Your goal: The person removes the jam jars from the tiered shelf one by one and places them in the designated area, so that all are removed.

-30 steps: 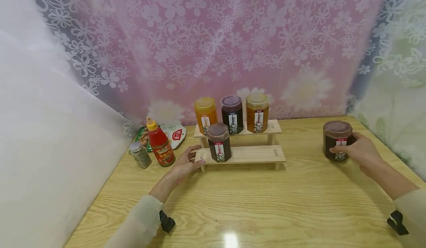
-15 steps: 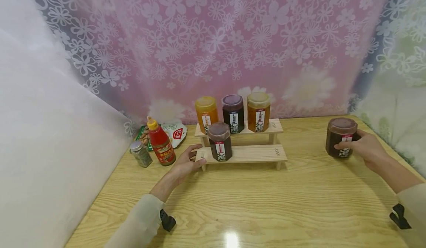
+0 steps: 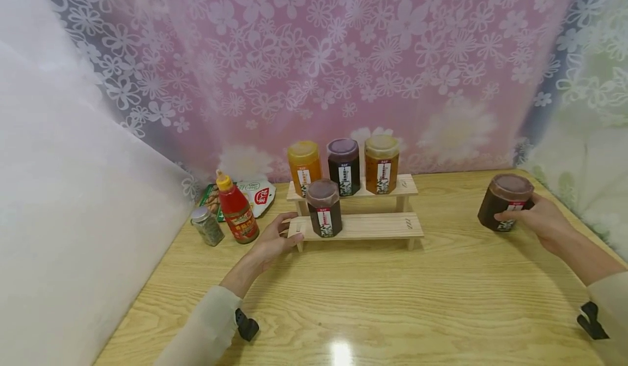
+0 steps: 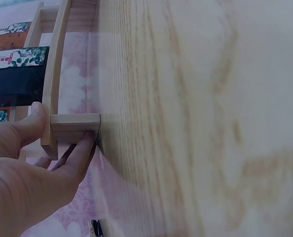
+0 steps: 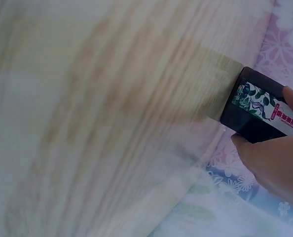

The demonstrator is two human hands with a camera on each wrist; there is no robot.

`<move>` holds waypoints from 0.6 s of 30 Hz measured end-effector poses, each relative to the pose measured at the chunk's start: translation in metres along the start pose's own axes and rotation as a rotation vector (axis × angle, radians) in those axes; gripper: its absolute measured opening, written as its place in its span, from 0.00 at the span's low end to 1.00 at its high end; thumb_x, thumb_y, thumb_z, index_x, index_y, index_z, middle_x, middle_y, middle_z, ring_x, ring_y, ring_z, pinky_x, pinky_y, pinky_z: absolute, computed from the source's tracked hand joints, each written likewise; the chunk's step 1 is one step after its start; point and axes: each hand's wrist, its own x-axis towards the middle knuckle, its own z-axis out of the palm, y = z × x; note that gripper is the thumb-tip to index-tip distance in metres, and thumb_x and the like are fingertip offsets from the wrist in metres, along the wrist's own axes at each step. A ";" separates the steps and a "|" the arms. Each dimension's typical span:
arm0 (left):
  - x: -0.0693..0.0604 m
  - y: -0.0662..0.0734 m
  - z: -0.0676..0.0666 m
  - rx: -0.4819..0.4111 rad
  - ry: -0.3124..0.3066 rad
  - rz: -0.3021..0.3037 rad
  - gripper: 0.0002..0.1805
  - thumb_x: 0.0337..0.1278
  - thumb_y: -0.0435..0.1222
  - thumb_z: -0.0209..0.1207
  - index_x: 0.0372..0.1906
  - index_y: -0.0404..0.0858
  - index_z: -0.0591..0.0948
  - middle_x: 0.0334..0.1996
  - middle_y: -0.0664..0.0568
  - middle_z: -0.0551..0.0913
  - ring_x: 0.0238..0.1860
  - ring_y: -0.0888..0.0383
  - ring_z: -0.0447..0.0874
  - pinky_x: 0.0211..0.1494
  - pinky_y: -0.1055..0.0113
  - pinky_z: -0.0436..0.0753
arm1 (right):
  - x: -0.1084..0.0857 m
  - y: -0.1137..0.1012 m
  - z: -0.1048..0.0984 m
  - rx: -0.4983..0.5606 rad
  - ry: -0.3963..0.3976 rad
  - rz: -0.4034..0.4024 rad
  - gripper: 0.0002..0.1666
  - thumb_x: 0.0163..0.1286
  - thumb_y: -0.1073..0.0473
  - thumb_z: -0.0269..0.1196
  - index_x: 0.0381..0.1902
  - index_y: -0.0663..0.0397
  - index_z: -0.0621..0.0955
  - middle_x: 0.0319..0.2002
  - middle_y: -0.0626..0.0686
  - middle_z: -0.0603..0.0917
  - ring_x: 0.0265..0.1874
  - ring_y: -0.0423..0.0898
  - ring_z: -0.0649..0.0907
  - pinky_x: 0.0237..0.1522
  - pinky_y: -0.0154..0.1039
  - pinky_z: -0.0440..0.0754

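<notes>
At the right of the head view my right hand [image 3: 547, 225] grips a dark jar [image 3: 504, 202], which leans to the right. The right wrist view shows this jar [image 5: 257, 106] with its lower edge at the table, thumb and a finger on its sides. My left hand [image 3: 269, 246] holds the left end of the wooden two-step rack [image 3: 375, 227]; in the left wrist view its thumb lies on the board [image 4: 54, 89] and fingers reach beneath. Another dark jar [image 3: 325, 210] stands on the lower step. An orange jar [image 3: 304, 168], a purple-lidded jar [image 3: 344, 167] and an amber jar [image 3: 381, 164] stand above.
Left of the rack stand a red sauce bottle [image 3: 238, 213] and a small spice jar [image 3: 207, 226], with a green and white packet [image 3: 260, 197] behind them. A flowered curtain [image 3: 319, 71] closes off the back of the wooden table [image 3: 343, 300].
The right hand and its dark jar have shifted slightly right, and the jar has gone from upright to tilted. My left hand stays at the rack's end.
</notes>
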 end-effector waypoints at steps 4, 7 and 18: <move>0.001 -0.001 0.000 -0.007 -0.007 0.008 0.34 0.71 0.33 0.64 0.77 0.45 0.67 0.69 0.38 0.73 0.57 0.48 0.78 0.57 0.55 0.80 | -0.001 0.000 -0.001 0.005 -0.017 -0.018 0.62 0.77 0.51 0.65 0.80 0.70 0.33 0.78 0.76 0.29 0.75 0.79 0.36 0.71 0.75 0.48; 0.001 -0.002 0.001 -0.015 -0.013 0.010 0.34 0.71 0.32 0.64 0.77 0.44 0.67 0.68 0.38 0.74 0.56 0.48 0.79 0.57 0.56 0.80 | -0.003 -0.002 -0.005 0.023 -0.022 -0.048 0.58 0.78 0.51 0.64 0.82 0.70 0.40 0.78 0.71 0.53 0.75 0.79 0.40 0.71 0.75 0.47; 0.000 -0.001 0.001 0.007 0.004 0.020 0.34 0.71 0.33 0.65 0.77 0.44 0.67 0.69 0.38 0.73 0.59 0.46 0.77 0.58 0.55 0.79 | -0.010 -0.034 -0.017 0.029 0.073 -0.105 0.56 0.79 0.46 0.61 0.85 0.48 0.38 0.85 0.54 0.45 0.82 0.59 0.45 0.80 0.57 0.49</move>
